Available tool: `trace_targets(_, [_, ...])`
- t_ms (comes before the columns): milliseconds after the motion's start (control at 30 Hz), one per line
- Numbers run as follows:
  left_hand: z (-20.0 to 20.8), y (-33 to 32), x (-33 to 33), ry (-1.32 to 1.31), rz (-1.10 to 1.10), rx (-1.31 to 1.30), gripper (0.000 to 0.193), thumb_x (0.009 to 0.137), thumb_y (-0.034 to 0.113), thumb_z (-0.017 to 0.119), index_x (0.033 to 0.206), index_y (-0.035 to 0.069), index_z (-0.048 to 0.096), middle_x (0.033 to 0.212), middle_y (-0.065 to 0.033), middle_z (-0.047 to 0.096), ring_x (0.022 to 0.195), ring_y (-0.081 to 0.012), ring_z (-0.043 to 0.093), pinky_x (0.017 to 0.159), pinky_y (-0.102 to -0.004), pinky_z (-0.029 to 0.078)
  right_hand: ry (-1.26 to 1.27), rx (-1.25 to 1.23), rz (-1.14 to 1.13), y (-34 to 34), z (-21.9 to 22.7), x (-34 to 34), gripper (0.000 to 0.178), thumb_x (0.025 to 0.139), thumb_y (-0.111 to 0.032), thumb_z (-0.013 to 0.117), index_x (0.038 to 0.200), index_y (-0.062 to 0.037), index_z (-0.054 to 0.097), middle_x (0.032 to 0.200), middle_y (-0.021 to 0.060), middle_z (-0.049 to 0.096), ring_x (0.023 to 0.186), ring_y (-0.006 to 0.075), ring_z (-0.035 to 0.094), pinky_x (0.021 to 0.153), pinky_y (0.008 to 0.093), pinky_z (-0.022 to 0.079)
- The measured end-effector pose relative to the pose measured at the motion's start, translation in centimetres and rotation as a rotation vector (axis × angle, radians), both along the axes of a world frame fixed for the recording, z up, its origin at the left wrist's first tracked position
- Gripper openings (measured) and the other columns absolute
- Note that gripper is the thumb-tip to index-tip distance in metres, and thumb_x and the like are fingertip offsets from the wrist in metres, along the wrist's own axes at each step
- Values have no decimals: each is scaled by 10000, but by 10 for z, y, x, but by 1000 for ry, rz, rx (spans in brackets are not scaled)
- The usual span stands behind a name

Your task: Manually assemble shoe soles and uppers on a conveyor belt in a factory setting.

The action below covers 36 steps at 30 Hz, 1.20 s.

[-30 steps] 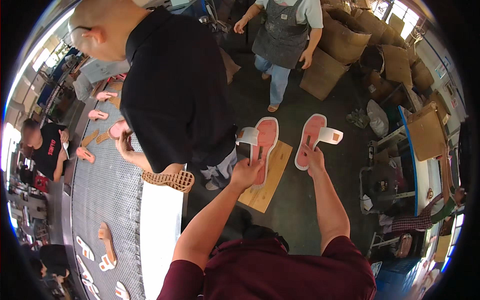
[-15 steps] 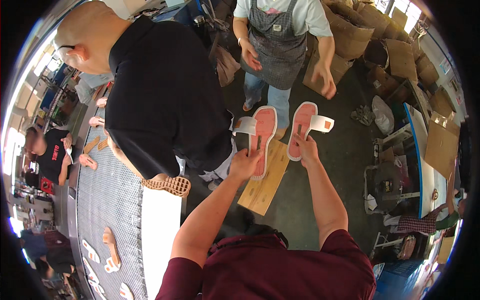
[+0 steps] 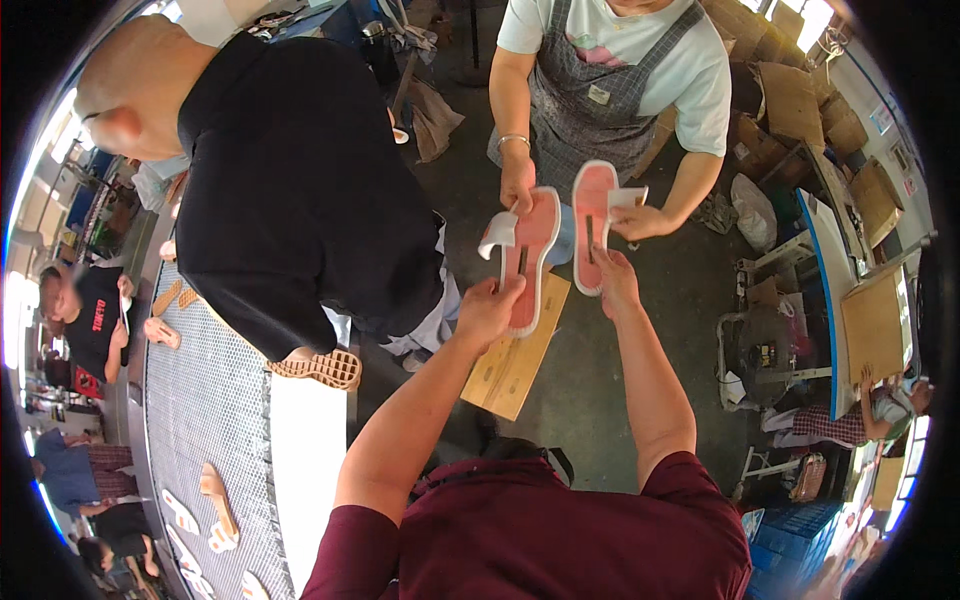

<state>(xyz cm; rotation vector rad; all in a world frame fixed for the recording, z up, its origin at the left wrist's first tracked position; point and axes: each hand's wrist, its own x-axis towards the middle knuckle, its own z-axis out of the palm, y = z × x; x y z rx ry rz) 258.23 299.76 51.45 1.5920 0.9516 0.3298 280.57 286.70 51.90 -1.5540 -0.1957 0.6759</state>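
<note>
Two pink slide sandals with white edges are held upright, soles shown: the left sandal (image 3: 527, 258) at eleven o'clock, the right sandal (image 3: 591, 224) at twelve.

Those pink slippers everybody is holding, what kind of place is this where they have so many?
It looks like a shoe factory. The left hand and right hand each hold a pink slipper, more soles ride a mesh conveyor belt, and cardboard boxes are piled at the back.
</note>
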Motion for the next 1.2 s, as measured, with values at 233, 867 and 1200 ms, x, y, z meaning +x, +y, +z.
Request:
trace_targets(233, [50,-24,9,-261,90,-571,453,975,499,535,1139,85,621,949,-11,661,794,-101,603,673,-268,452,157,19,-46,-43,-10,3,426,970,-480,587,1102,-75,569,849,30,639,720,129,623,655,313,527])
trace_targets(867, [-50,-123,-439,-130,1037,-422,331,953,314,615,1123,34,663,980,-40,692,849,-116,627,734,-264,477,-674,-235,1236,-10,-117,-293,396,795,-230,796,1081,-9,633,915,119,672,814,222,653,746,349,528])
trace_targets(1200, [-129,-187,-574,-336,1445,-580,301,939,287,641,1055,10,649,915,-28,666,768,-67,584,625,-206,439,-1418,-352,1181,210,-46,-468,964,737,-450,794,1443,46,364,1442,254,448,1331,385,443,1103,463,363])
